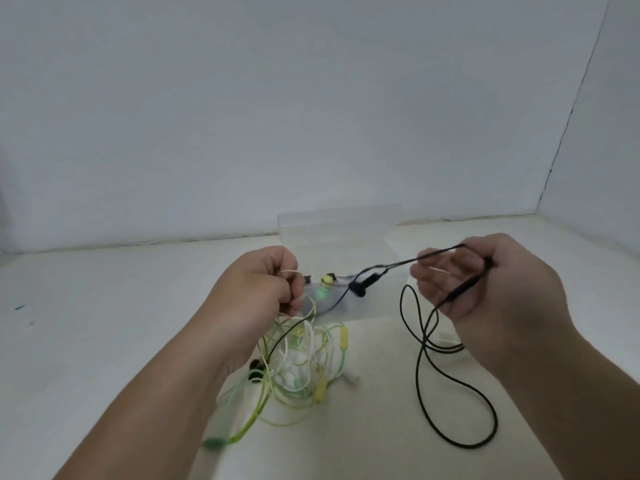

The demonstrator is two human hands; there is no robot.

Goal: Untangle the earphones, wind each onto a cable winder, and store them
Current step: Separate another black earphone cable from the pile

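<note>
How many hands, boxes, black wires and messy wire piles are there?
Bare hands: 2, left hand and right hand
Clear plastic box: 1
Black earphone cable: 1
Tangle of green, yellow and white cables: 1
Total: 5

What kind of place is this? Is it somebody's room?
Probably a plain work table set in a corner, not a lived-in room: bare white walls, a pale table, with a clear box, tangled earphones and a black cord.

No text, label, brand or number can be read, neither on the earphone cables [300, 362] nor on the clear box [341, 220].
</note>
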